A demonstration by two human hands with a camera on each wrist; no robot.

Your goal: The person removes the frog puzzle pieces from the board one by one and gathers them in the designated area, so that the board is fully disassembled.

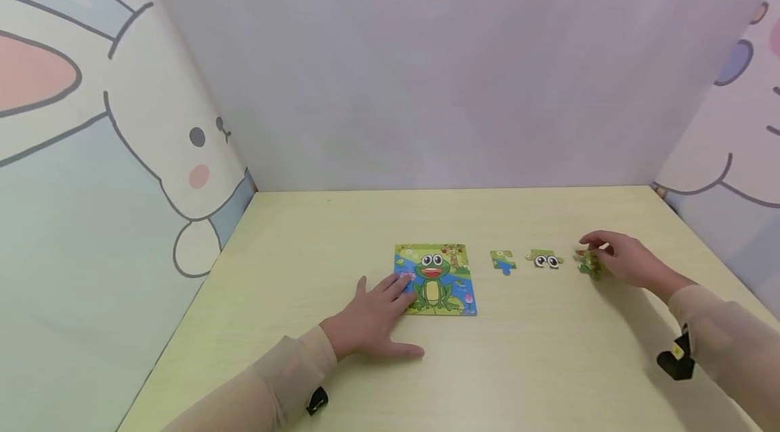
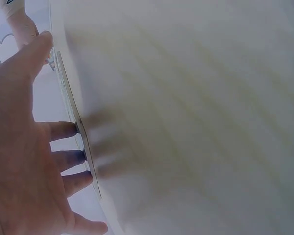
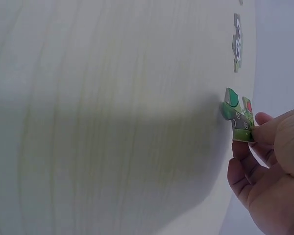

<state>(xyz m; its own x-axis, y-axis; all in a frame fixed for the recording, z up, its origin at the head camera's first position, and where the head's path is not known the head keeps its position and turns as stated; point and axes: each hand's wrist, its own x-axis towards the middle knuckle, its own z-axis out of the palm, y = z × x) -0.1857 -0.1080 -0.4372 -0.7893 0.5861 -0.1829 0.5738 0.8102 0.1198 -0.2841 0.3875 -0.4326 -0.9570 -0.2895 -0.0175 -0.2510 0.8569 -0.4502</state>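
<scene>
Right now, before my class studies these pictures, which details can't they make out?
Head view: part of the frog board's left side, covered by the left fingers.
Head view: part of the held puzzle piece, behind the right fingers.
Left wrist view: the board's printed picture, too nearly edge-on to read.
Right wrist view: most of the farthest piece, cut off by the top edge.

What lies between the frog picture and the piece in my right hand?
Two things, in the head view: a blue-and-green puzzle piece, then a piece showing two eyes.
</scene>
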